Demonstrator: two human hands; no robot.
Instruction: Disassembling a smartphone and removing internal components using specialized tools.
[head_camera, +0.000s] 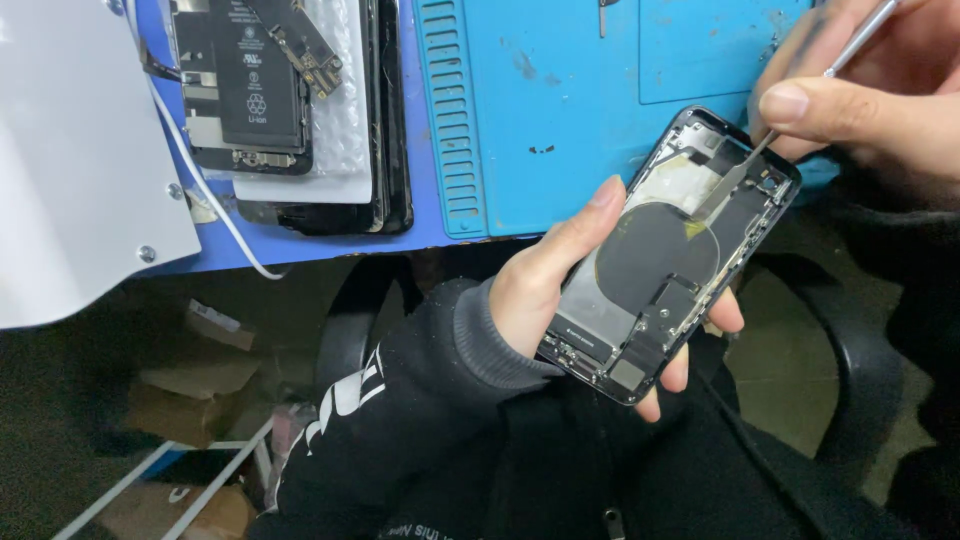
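My left hand (545, 285) grips an opened black phone housing (670, 255) from below, thumb on its left edge and fingertips showing at its right edge. Inside it lie a dark round coil, metal shields and small connectors. My right hand (870, 95) pinches a thin metal spudger (775, 135) whose flat tip rests inside the housing near its top corner, by the camera opening. The phone is held tilted over my lap, just in front of the bench edge.
A blue repair mat (560, 110) covers the bench. At the back left lies another dismantled phone (255, 95) with a black battery and a loose board on bubble wrap. A white device (70, 160) and a white cable (215, 215) sit at the left. Cardboard lies on the floor below.
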